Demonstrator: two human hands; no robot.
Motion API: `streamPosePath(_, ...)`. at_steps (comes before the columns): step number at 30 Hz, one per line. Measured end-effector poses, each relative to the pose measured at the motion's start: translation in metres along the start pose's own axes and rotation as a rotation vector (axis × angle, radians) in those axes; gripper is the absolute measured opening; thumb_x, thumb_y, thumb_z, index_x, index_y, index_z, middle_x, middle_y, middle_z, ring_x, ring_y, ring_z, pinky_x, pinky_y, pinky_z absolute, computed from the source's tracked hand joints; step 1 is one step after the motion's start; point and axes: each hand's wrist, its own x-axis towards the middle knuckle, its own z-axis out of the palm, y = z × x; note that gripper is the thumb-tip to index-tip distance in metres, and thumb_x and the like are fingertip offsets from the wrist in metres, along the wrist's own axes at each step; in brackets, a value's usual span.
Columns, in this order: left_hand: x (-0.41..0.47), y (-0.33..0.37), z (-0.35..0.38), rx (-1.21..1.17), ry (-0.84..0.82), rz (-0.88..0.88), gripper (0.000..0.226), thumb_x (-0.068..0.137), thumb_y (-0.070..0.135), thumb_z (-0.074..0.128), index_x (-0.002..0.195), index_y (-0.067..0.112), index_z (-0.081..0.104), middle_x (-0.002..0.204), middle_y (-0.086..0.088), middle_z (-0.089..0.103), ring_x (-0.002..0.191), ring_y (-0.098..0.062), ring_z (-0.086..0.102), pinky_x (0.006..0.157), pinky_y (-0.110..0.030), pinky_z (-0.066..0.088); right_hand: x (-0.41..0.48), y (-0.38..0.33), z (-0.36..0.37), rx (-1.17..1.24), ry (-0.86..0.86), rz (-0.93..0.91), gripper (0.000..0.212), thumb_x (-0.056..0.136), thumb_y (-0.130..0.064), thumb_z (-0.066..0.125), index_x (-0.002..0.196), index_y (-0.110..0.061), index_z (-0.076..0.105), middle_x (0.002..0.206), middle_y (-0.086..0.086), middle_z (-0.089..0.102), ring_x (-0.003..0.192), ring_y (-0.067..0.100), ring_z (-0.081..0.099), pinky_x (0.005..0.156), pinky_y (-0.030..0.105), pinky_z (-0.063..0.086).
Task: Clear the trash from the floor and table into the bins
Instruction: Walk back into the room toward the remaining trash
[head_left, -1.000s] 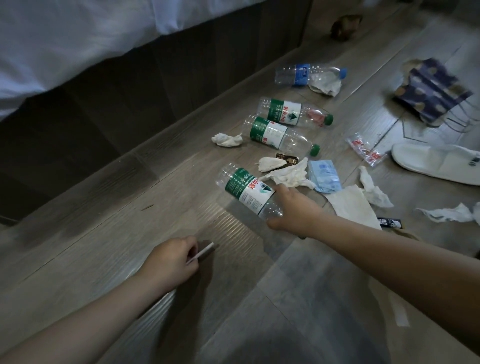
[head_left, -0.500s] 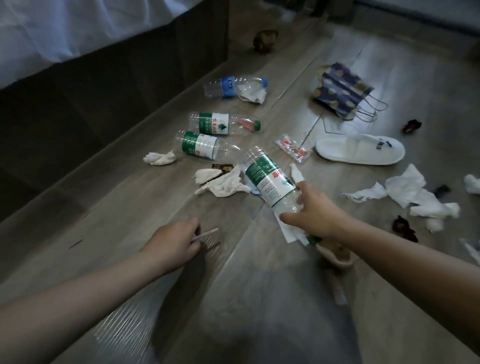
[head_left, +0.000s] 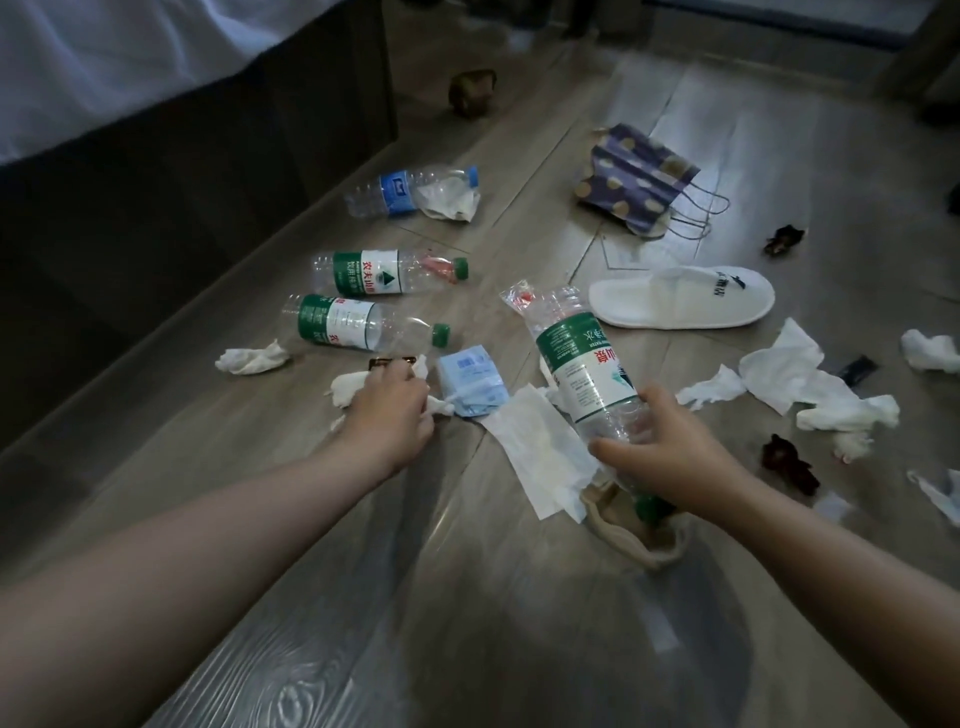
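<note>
My right hand grips an empty green-label plastic bottle near its neck, lifted off the floor with its base pointing away and its green cap down. My left hand is closed down on a crumpled white tissue on the wooden floor. Two more green-label bottles and a blue-label bottle lie beyond it. A blue packet and a flat white tissue lie between my hands.
A dark bed frame runs along the left. A white slipper, a purple paper bag, more tissues, dark scraps and a crumpled tissue litter the floor. A beige cloth lies under my right hand.
My right hand has lifted the bottle off the floor and carried it to the right. My left hand has reached forward and closed on the crumpled tissue.
</note>
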Motion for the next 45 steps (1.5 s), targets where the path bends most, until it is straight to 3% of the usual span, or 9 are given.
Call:
streamPosePath(5,0.012,-0.023,0.019,0.059,0.089,-0.072,0.031,0.086,0.044,0.059,0.100,0.018,0.065,0.134,-0.007,0.044,0.120,-0.031,0.042,0.097,-0.041,0.039,-0.001,0.009,-0.006,0.025,0.001,-0.039,0.049,0.078,-0.022,0.075,0.114,-0.025,0.041,0.094,-0.007,0.063,0.079,0.009,0.064,0.065,0.029,0.055)
streamPosePath(9,0.016,-0.031,0.026,0.025,0.013,-0.124,0.040,0.084,0.051,0.061,0.104,0.017,0.064,0.147,-0.009,0.034,0.129,-0.034,0.036,0.103,-0.046,0.037,-0.002,0.013,-0.007,0.038,-0.013,-0.027,0.051,0.078,-0.021,0.076,0.115,-0.025,0.041,0.095,-0.008,0.060,0.080,0.007,0.063,0.061,0.024,0.051)
streamPosePath(13,0.017,-0.035,0.029,-0.121,-0.075,-0.223,0.082,0.069,0.045,0.078,0.131,0.013,0.036,0.153,-0.014,0.013,0.137,-0.039,0.024,0.108,-0.051,0.034,-0.003,0.012,-0.007,0.029,-0.016,-0.013,0.053,0.078,-0.023,0.077,0.117,-0.023,0.042,0.102,-0.003,0.063,0.081,0.011,0.065,0.064,0.028,0.055)
streamPosePath(16,0.019,-0.039,0.029,-0.134,-0.127,-0.200,0.112,0.066,0.047,0.081,0.149,0.026,0.009,0.159,-0.011,-0.005,0.143,-0.041,0.011,0.113,-0.053,0.027,-0.003,0.011,-0.007,0.019,-0.019,-0.006,0.056,0.078,-0.024,0.077,0.122,-0.019,0.043,0.104,0.000,0.063,0.083,0.014,0.066,0.069,0.033,0.057)
streamPosePath(19,0.020,-0.036,0.028,-0.095,-0.154,-0.199,0.107,0.071,0.048,0.076,0.151,0.029,0.009,0.156,-0.014,0.009,0.139,-0.040,0.022,0.112,-0.049,0.029,-0.003,0.012,-0.006,0.019,-0.015,-0.008,0.058,0.077,-0.024,0.076,0.124,-0.017,0.043,0.106,0.001,0.064,0.087,0.016,0.065,0.073,0.035,0.057)
streamPosePath(22,0.019,-0.027,0.029,-0.103,-0.144,-0.200,0.081,0.077,0.046,0.070,0.143,0.021,0.032,0.140,-0.017,0.030,0.124,-0.039,0.039,0.105,-0.042,0.038,-0.003,0.010,-0.006,0.010,-0.013,-0.017,0.058,0.077,-0.024,0.076,0.125,-0.017,0.043,0.106,0.001,0.064,0.086,0.014,0.064,0.069,0.030,0.055)
streamPosePath(28,0.021,-0.014,0.027,-0.217,-0.111,-0.227,0.051,0.081,0.038,0.067,0.121,0.013,0.047,0.127,-0.015,0.034,0.098,-0.033,0.056,0.088,-0.040,0.050,-0.002,0.012,-0.006,0.030,-0.014,-0.023,0.057,0.078,-0.023,0.075,0.125,-0.019,0.043,0.102,-0.003,0.063,0.081,0.009,0.064,0.059,0.022,0.051)
streamPosePath(38,0.049,-0.006,0.023,-0.354,-0.041,-0.239,0.066,0.075,0.042,0.075,0.127,0.011,0.048,0.138,-0.015,0.033,0.118,-0.032,0.049,0.098,-0.036,0.044,0.003,0.019,-0.010,0.067,-0.002,-0.013,0.054,0.079,-0.022,0.075,0.123,-0.021,0.044,0.093,-0.010,0.062,0.074,0.003,0.063,0.047,0.010,0.045)
streamPosePath(45,0.055,0.000,0.026,-0.315,-0.106,-0.300,0.076,0.073,0.037,0.077,0.135,0.012,0.041,0.143,-0.017,0.032,0.119,-0.033,0.050,0.095,-0.036,0.045,0.005,0.022,-0.010,0.059,-0.006,-0.011,0.051,0.078,-0.023,0.076,0.114,-0.027,0.041,0.099,-0.006,0.062,0.078,0.007,0.064,0.058,0.020,0.052)
